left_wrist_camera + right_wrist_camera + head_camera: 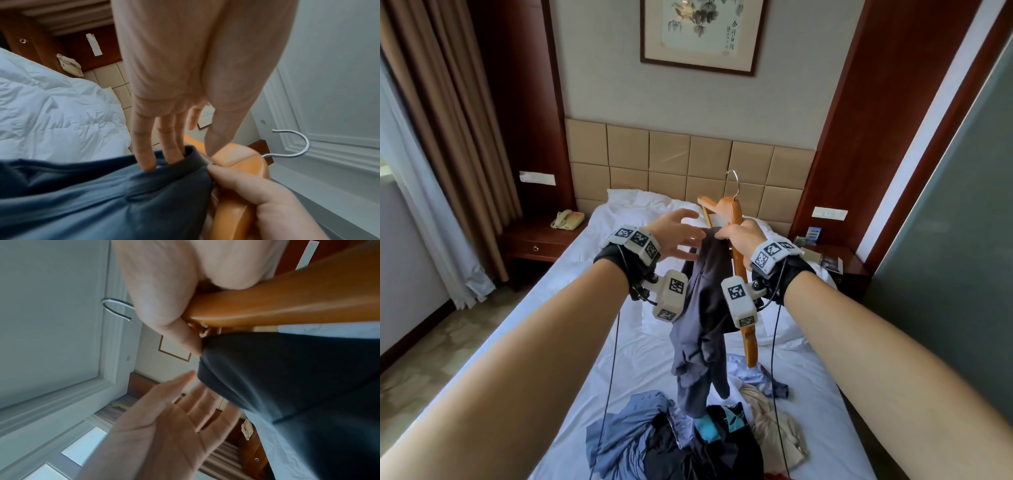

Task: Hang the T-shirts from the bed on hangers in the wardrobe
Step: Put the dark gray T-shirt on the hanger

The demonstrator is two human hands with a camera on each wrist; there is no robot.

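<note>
Both hands are raised over the middle of the white-sheeted bed (571, 260). Right hand (739, 241): fingers curled round one arm of the orange-brown wooden hanger with a silver metal hook (738, 219), while the thumb pinches the top edge of the dark navy T-shirt (702, 308) against that arm. The right wrist view confirms both contacts: wood in the palm, navy cloth under the thumb tip. Left hand (676, 236): released, fingers straight and spread, palm turned toward the right hand. In the left wrist view its fingertips (147, 162) dip behind the folded upper edge of the navy T-shirt; nothing is clasped.

Hanger: tilted, hook at the far top, one arm pointing down toward the near side, the other arm angled off to the far left. Navy T-shirt: hangs bunched from the right thumb, just left of the hanger, its lower end reaching down to the pile below; whether it touches the pile cannot be told.

Pile of loose garments (688, 438) on the near part of the bed: blue, black, beige and light blue pieces, heaped and overlapping.

Far end: white pillow (640, 200) against the beige padded headboard (671, 161). A cream telephone (566, 219) sits on the dark wooden nightstand (537, 243) at far left. A framed ink painting (702, 32) hangs on the wall above.
</note>
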